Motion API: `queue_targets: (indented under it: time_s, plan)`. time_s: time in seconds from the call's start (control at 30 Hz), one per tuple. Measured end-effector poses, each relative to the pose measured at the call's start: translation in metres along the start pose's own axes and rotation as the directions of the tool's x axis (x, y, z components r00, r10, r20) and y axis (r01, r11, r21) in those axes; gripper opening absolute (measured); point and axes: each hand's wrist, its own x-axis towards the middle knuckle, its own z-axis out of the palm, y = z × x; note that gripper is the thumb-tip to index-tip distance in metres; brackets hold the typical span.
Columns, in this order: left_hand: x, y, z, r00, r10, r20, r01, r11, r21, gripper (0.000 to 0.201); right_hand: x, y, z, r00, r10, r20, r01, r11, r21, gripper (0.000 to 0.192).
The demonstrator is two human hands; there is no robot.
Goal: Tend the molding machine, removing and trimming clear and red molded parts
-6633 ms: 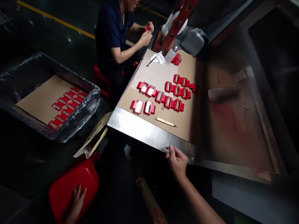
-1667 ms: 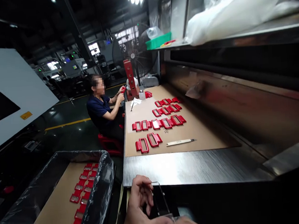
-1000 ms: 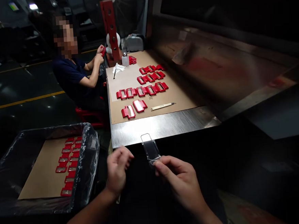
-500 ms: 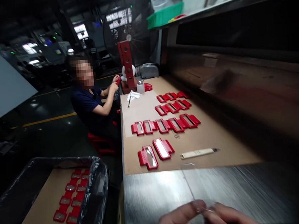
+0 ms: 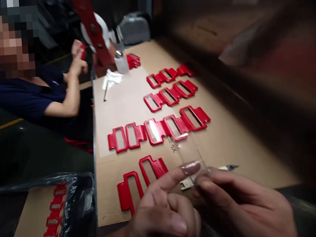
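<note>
A thin, clear rectangular pane (image 5: 189, 150) stands tilted in front of me, over the cardboard. The thumb and fingers of my right hand (image 5: 248, 206) pinch its lower right edge. My left hand (image 5: 164, 212) has its index finger stretched out to the pane's lower part, with the fingertip at or behind the clear surface. Its thumb is apart from that finger, and the other fingers are curled. Just beyond the left hand lie two red frames (image 5: 124, 193) with rectangular openings. A cream-handled pointed tool (image 5: 186, 183) is partly hidden behind the pane and my fingers.
Rows of red frames (image 5: 132, 136) lie farther along the cardboard (image 5: 230, 146). A co-worker (image 5: 62, 100) sits at the left, holding something red. Beyond the sheet are a white bottle (image 5: 121, 64) and a red post (image 5: 95, 32). A lined bin (image 5: 79, 189) with red frames stands lower left.
The view has moved closer to the table and tilted down. Both hands have risen with the pane from the metal edge to above the cardboard; my left thumb now stands away from the pane.
</note>
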Motion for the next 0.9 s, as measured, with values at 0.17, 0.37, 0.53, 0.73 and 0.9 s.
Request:
queue_targets:
  time_s: [0.17, 0.37, 0.53, 0.73, 0.9]
  plan:
    - [0.0, 0.002, -0.014, 0.975, -0.22, -0.044, 0.217, 0.975, -0.049, 0.077, 0.008, -0.006, 0.005, 0.995, 0.103, 0.01, -0.103, 0.991, 0.089, 0.02]
    - [-0.01, -0.003, -0.026, 0.973, -0.23, -0.002, 0.23, 0.972, -0.041, 0.072, 0.006, -0.006, 0.006, 0.955, 0.282, 0.09, -0.291, 0.948, 0.126, 0.022]
    - [-0.003, 0.009, -0.024, 0.98, -0.199, 0.021, 0.2, 0.979, -0.049, 0.076, 0.005, -0.008, 0.007, 0.932, 0.332, 0.148, -0.351, 0.927, 0.131, 0.019]
    - [-0.001, 0.028, -0.023, 0.983, -0.175, -0.058, 0.175, 0.985, -0.004, 0.081, 0.002, -0.008, 0.01, 0.925, 0.315, 0.212, -0.347, 0.929, 0.131, 0.022]
    - [-0.002, 0.029, -0.021, 0.986, -0.12, -0.116, 0.121, 0.993, 0.006, 0.073, 0.001, -0.003, 0.009, 0.912, 0.359, 0.199, -0.39, 0.909, 0.145, 0.029]
